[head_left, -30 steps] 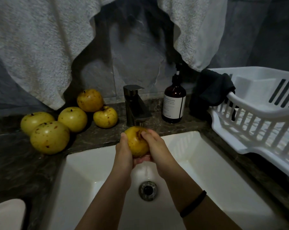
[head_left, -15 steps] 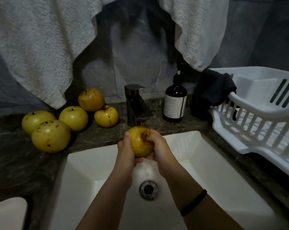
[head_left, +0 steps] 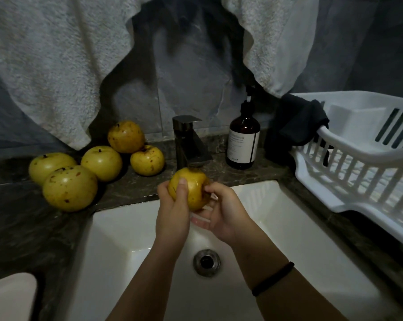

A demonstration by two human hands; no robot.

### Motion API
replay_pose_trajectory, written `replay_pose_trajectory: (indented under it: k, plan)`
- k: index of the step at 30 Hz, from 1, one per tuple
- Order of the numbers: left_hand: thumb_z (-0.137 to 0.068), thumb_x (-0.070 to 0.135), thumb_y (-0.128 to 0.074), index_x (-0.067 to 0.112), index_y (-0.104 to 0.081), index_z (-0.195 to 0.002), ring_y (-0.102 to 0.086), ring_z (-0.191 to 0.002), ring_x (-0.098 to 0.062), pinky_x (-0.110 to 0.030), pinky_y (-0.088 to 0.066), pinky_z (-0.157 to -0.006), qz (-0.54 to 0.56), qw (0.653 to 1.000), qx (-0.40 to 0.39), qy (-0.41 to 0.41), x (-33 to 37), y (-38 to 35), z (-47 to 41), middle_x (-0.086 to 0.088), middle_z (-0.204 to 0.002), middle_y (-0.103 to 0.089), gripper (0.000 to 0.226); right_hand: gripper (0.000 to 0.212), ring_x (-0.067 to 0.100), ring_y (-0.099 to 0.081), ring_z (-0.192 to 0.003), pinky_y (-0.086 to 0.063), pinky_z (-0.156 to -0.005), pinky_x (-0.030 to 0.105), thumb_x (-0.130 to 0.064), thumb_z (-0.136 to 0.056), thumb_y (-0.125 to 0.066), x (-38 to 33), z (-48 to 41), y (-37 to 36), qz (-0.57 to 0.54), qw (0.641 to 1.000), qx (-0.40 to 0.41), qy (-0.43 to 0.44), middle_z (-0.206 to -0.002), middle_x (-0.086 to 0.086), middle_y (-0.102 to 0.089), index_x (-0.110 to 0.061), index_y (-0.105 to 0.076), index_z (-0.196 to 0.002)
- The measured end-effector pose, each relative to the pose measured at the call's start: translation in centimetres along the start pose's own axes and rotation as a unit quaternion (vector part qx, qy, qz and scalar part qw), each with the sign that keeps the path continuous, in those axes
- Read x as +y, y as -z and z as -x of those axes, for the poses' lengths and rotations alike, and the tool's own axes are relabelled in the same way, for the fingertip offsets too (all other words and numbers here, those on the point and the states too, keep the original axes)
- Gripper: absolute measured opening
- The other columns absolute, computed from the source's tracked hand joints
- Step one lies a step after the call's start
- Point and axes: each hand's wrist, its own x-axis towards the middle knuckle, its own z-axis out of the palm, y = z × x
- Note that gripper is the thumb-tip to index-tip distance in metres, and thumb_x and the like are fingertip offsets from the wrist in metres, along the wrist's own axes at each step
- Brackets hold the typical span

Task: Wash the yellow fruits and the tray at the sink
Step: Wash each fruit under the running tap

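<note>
Centrally, one yellow fruit (head_left: pixel 192 188) is held under the faucet (head_left: pixel 189 140), over the sink (head_left: pixel 288 228).
Each grip, left hand (head_left: pixel 172 214) and right hand (head_left: pixel 223 214), curls round it; five more fruits (head_left: pixel 69 187) lie at left on the surface (head_left: pixel 22 228), white tray (head_left: pixel 358 163) at right.

Head camera, single view, wide-angle. Position: above the near edge of the sink (head_left: pixel 300 216), close over the basin. Facing: forward and down, toward the faucet (head_left: pixel 187 140) and the grey wall (head_left: pixel 191 66) behind it. Coverage: bench (head_left: pixel 22 228) left to right, both forearms (head_left: pixel 149 274) cut by the bottom edge. Lines bow at frame edges.
</note>
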Motion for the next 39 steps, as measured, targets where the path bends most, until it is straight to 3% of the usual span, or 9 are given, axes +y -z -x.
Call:
replay_pose_trajectory:
  k: [4, 11, 17, 20, 25, 27, 34, 36, 39]
  plan:
    - [-0.096, 0.049, -0.037, 0.028, -0.032, -0.133, -0.054, -0.106, -0.022, -0.049, -0.043, -0.099, -0.012, 0.999, 0.027, -0.039, -0.1, 0.2, 0.0, 0.000, -0.116, -0.052, 0.043, 0.032, 0.032, -0.061, -0.108, -0.045, -0.098, 0.046, -0.019, -0.091, -0.052, -0.1, -0.1, -0.4, -0.038, 0.999, -0.016, -0.030, -0.120, 0.014, -0.063, -0.009, -0.057, -0.121]
    - [-0.100, 0.039, -0.035, 0.031, -0.025, -0.135, -0.061, -0.088, -0.018, -0.035, -0.048, -0.080, 0.074, 0.997, -0.018, 0.019, 0.4, -0.2, 0.1, -0.001, -0.112, -0.050, 0.037, 0.030, 0.024, -0.057, -0.074, -0.046, -0.068, 0.032, -0.006, -0.090, -0.039, -0.3, -0.1, -0.2, -0.031, 0.999, -0.024, 0.024, -0.105, 0.015, -0.060, -0.009, -0.058, -0.114]
    - [-0.099, 0.046, -0.034, 0.026, -0.030, -0.135, -0.068, -0.055, -0.018, -0.028, -0.051, -0.060, 0.143, 0.986, -0.042, 0.075, -0.1, -0.1, -0.6, -0.015, -0.110, -0.061, 0.041, 0.036, 0.021, -0.059, -0.080, -0.044, -0.063, 0.028, -0.007, -0.091, -0.043, -0.3, 0.4, -0.2, -0.003, 0.999, 0.006, 0.041, -0.108, 0.009, -0.061, -0.014, -0.056, -0.124]
    - [-0.097, 0.054, -0.032, 0.018, -0.038, -0.133, -0.064, -0.050, -0.016, -0.024, -0.050, -0.051, 0.183, 0.974, -0.047, 0.128, -0.4, 0.1, -1.0, -0.019, -0.101, -0.067, 0.051, 0.031, 0.023, -0.060, -0.099, -0.048, -0.080, 0.035, -0.017, -0.088, -0.049, -0.3, 0.2, -0.2, -0.005, 0.998, 0.035, 0.046, -0.124, 0.011, -0.061, -0.019, -0.062, -0.116]
    - [-0.093, 0.066, -0.024, 0.005, -0.059, -0.094, -0.058, -0.081, -0.029, -0.036, -0.047, -0.078, 0.266, 0.915, -0.135, 0.271, 0.1, -0.1, -0.3, -0.022, -0.077, -0.069, 0.070, 0.045, 0.033, -0.064, -0.096, -0.057, -0.074, 0.039, -0.041, -0.086, -0.060, -0.6, 0.5, -0.4, -0.024, 1.000, -0.004, -0.004, -0.116, 0.017, -0.063, -0.014, -0.057, -0.122]
    - [-0.093, 0.066, -0.021, 0.003, -0.056, -0.103, -0.058, -0.069, -0.024, -0.034, -0.046, -0.073, 0.240, 0.920, -0.156, 0.266, 0.0, 0.0, -0.3, -0.022, -0.076, -0.069, 0.072, 0.054, 0.035, -0.063, -0.105, -0.054, -0.088, 0.045, -0.047, -0.083, -0.064, -0.5, -0.1, -0.2, 0.009, 1.000, 0.024, 0.014, -0.122, 0.017, -0.061, -0.018, -0.054, -0.127]
    - [-0.092, 0.066, -0.013, 0.004, -0.053, -0.114, -0.065, -0.053, -0.023, -0.036, -0.053, -0.070, 0.156, 0.949, -0.166, 0.216, -0.2, -0.6, -0.2, -0.023, -0.092, -0.071, 0.077, 0.051, 0.032, -0.063, -0.097, -0.058, -0.075, 0.041, -0.057, -0.084, -0.057, -0.3, -0.4, -0.7, 0.067, 0.989, 0.108, 0.077, -0.121, 0.012, -0.057, -0.028, -0.051, -0.125]
    - [-0.090, 0.069, -0.014, 0.008, -0.050, -0.118, -0.066, -0.057, -0.027, -0.039, -0.055, -0.074, 0.177, 0.947, -0.156, 0.216, -0.2, -0.6, -0.3, -0.023, -0.091, -0.072, 0.077, 0.042, 0.027, -0.064, -0.093, -0.056, -0.063, 0.032, -0.051, -0.089, -0.054, -0.2, 0.0, -1.0, 0.080, 0.986, 0.098, 0.108, -0.118, 0.009, -0.057, -0.029, -0.051, -0.124]
    - [-0.081, 0.078, -0.025, 0.019, -0.042, -0.135, -0.070, -0.085, -0.035, -0.044, -0.058, -0.072, 0.189, 0.945, -0.159, 0.216, -0.4, -0.6, -0.3, -0.021, -0.109, -0.067, 0.081, 0.034, 0.018, -0.057, -0.101, -0.053, -0.078, 0.033, -0.042, -0.091, -0.056, 0.1, 0.3, -1.0, 0.161, 0.963, 0.103, 0.191, -0.118, 0.000, -0.053, -0.033, -0.049, -0.123]
